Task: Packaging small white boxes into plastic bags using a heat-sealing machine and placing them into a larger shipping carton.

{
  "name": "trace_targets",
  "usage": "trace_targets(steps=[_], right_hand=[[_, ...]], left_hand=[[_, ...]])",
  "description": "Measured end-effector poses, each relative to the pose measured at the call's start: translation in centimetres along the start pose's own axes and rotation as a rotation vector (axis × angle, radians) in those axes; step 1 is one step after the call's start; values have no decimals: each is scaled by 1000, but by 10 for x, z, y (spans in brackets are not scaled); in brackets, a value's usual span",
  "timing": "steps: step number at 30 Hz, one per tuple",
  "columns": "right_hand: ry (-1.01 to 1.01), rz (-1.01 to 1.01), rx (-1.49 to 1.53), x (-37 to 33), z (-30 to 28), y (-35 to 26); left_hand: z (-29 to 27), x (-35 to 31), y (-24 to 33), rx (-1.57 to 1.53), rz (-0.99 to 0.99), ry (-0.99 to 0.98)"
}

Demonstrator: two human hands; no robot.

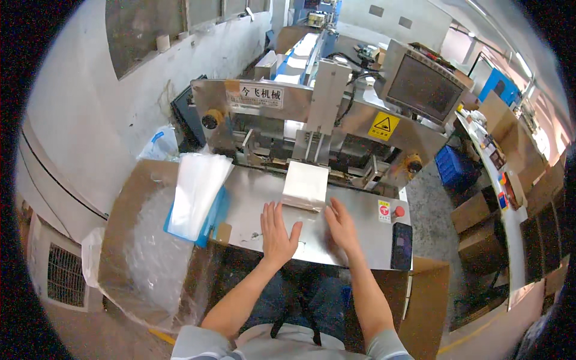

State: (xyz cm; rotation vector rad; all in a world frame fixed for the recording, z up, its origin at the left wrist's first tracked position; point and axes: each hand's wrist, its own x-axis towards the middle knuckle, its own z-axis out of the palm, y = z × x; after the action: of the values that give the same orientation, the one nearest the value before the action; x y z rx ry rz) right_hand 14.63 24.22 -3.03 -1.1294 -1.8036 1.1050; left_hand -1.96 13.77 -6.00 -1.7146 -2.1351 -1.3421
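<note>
Pack (305,185): just ahead of left hand (277,237) and right hand (342,227).
Hands: I see fingers stretched out.
Table (251,189): bare left of pack; edge near wrists.

Bare metal tabletop (318,238) lies open between my left hand (277,236) and my right hand (343,225). Directly ahead, the white block (305,185) obstructs passage. Leftward, plastic sleeves (199,193) limit travel; rightward, the red button (399,211) and phone (402,246).

Both sleeves (201,343) are short and grey, the trousers (264,303) dark.
</note>
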Motion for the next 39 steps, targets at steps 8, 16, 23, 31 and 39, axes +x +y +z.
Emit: trace_targets(steps=[8, 16, 23, 31, 39], right_hand=[[-5, 135, -57, 25, 4, -10], [-19, 154, 234, 36, 18, -17], [-103, 265, 500, -25, -39, -13], [-230, 202, 599, -68, -63, -1], [-275, 163, 543, -92, -76, 13]], left_hand=[[15, 34, -10, -315, -265, 49], [20, 79, 3, -642, -510, -24], [-9, 35, 2, -1099, -805, -368], [40, 112, 17, -982, -541, -1085], [10, 94, 81, -563, -18, -1138]])
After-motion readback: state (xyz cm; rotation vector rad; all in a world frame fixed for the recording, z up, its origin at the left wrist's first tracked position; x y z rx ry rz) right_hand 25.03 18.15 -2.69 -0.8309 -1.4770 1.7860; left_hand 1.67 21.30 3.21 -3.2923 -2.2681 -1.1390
